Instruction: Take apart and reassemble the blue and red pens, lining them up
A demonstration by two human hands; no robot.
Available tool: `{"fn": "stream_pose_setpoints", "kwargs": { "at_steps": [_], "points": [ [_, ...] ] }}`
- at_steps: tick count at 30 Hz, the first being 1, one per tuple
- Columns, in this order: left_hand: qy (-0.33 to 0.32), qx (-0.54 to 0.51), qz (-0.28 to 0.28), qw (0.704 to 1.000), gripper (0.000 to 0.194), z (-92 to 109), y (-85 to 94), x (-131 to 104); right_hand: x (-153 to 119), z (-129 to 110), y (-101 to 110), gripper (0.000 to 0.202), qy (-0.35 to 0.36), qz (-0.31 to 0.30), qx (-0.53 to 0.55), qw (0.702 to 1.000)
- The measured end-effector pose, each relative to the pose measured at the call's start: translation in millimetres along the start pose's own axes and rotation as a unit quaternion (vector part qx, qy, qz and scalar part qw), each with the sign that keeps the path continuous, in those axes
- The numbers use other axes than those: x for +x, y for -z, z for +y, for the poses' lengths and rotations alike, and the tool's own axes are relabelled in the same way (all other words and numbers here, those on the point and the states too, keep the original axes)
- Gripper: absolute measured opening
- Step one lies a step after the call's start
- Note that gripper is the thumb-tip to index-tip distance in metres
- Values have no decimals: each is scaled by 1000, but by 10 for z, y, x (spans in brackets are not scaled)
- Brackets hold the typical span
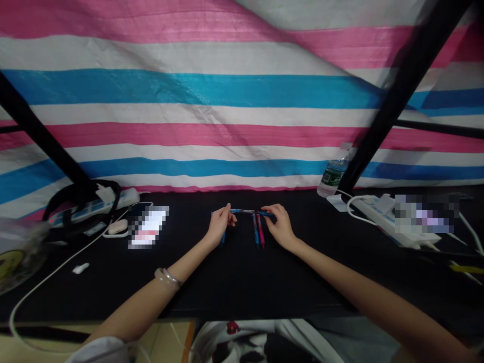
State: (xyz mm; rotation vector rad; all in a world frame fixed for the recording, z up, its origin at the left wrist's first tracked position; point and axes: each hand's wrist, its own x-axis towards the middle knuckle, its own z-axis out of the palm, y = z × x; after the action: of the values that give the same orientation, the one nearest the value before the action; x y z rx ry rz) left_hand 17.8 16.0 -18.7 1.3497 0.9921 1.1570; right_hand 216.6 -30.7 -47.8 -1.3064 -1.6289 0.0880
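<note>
At six o'clock, near edge: black table [242, 287]. Centre: one blue pen [256, 233] and one pink pen [260, 233], lying side by side. Just beyond: left hand [222, 223], fingertips closed on a clear pen [245, 211]; right hand [279, 225], fingers pinching a dark pen [266, 214]; contact between those two pens, cannot tell. Nine o'clock: lit phone [150, 227]. Two o'clock: bottle [333, 176]. Twelve, farthest: striped sheet [212, 126].

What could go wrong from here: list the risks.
The crosswise pen between the left hand and right hand could slip and knock the blue pen and pink pen below it. The white cable running over the front edge might snag on the left forearm. If tipped, the bottle might leak onto the power strip near it.
</note>
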Motion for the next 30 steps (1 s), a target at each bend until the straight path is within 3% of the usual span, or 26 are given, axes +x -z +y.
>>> {"fn": "stream_pose_setpoints", "kwargs": {
  "at_steps": [6,13,18,30],
  "points": [
    [-1,-19,14,1000,38,13,1,-10,1,54,-4,25,-36,48,-7,998],
    [15,-48,39,998,32,-9,23,26,36,186,-58,24,-94,120,86,985],
    [48,-91,46,994,29,1,39,56,28,276,-137,29,-148,126,142,971],
    [77,-140,53,986,27,44,55,56,29,353,-199,32,-186,119,198,955]
  ]
}}
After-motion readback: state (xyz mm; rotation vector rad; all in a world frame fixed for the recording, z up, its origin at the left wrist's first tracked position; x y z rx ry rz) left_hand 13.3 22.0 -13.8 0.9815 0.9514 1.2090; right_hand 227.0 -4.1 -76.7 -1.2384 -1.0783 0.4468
